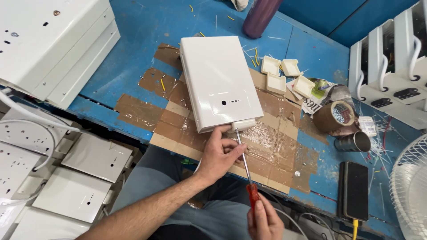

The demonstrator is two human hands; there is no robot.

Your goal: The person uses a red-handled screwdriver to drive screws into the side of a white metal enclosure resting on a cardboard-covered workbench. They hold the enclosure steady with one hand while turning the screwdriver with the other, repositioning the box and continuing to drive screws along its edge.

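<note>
- White plastic housing (pixel 219 89) is laid flat on cardboard-patched blue table (pixel 133 26), near its front edge.
- L hand (pixel 220 155) is set at housing's lower edge; fingers are curled round screwdriver shaft (pixel 242 155).
- Red-handled screwdriver (pixel 251 194) is gripped by R hand (pixel 265 220), fingers clenched on handle, tip at housing's small bracket (pixel 241 125).

The screwdriver (pixel 247 169) tip hides under the white box (pixel 219 82); the fan (pixel 409 186) is cut off.

A tape roll (pixel 339 115) sits beside a black phone (pixel 353 190).
</note>
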